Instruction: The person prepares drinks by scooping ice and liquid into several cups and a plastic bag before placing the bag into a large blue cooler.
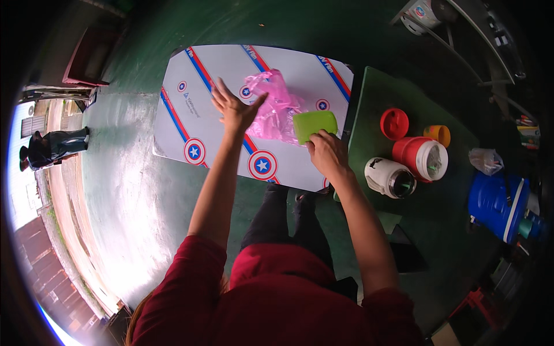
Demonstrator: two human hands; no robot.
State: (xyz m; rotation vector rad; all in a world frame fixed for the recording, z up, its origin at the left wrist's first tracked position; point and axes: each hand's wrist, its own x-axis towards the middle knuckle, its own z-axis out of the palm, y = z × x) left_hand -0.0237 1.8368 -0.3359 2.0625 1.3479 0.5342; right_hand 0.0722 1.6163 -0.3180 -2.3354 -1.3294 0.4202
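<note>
A crumpled pink plastic bag [268,118] lies on a white table [222,69] covered in printed film with red and blue stripes and round star marks. At the bag's right side, my right hand [329,154] grips the near edge of a light green, flat piece with rounded corners [315,124]; its exact kind does not show. My left hand [235,108] hovers over the table just left of the bag, fingers spread and holding nothing. What the bag contains, if anything, I cannot make out.
To the right, a dark green table [378,95] holds a red jug [407,153], a white jug [381,176], a red lid [395,123] and an orange cup [438,135]. Beyond is a blue cooler [490,202]. A metal frame [456,49] stands upper right. Far left, a person [55,147] stands.
</note>
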